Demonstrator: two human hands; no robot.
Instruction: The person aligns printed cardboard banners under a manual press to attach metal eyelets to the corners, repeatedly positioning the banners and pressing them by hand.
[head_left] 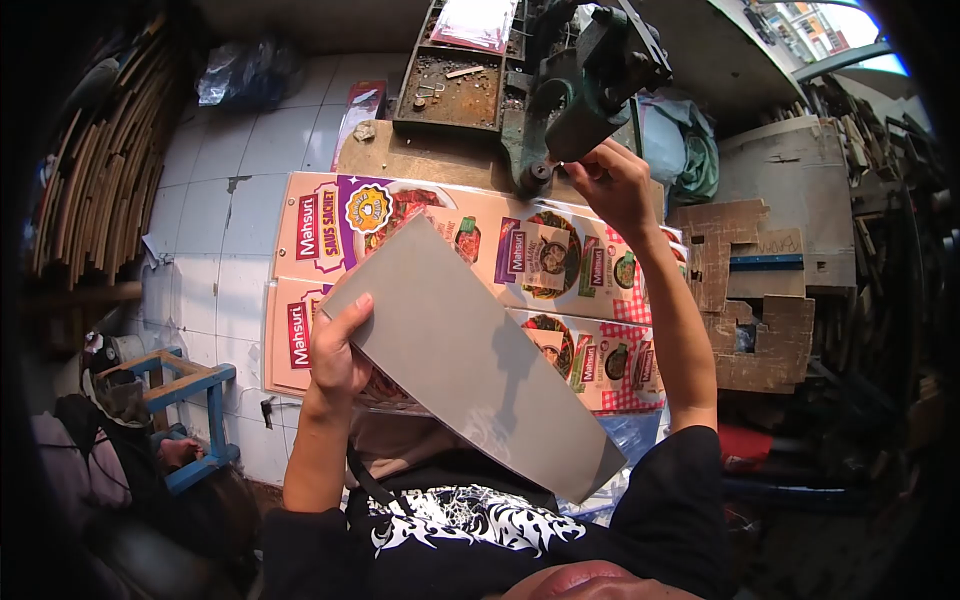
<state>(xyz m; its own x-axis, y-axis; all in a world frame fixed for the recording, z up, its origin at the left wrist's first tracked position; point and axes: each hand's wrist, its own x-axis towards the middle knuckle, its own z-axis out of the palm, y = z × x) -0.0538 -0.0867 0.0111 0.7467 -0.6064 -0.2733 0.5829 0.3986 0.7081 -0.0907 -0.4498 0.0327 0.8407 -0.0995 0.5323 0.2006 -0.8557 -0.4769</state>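
Daylight shows through an opening well beyond and right of the grip, while white floor tiles stretch to its left, past a blue-framed stool, with long wooden strips stacked farther left.

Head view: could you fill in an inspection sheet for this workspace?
Surface: brown wooden board, partly covered.
Things: plain gray rectangular panel tilted over orange-pink Mahsuri-printed panels; dark green metal machine beyond.
Clutter: small bits in dark rectangular tray.
Hands: left hand grips the gray panel; right hand is by the machine, its hold unclear.
Cables: nothing seen.
Surroundings: stacked wooden strips left; brown cut-out boards right.
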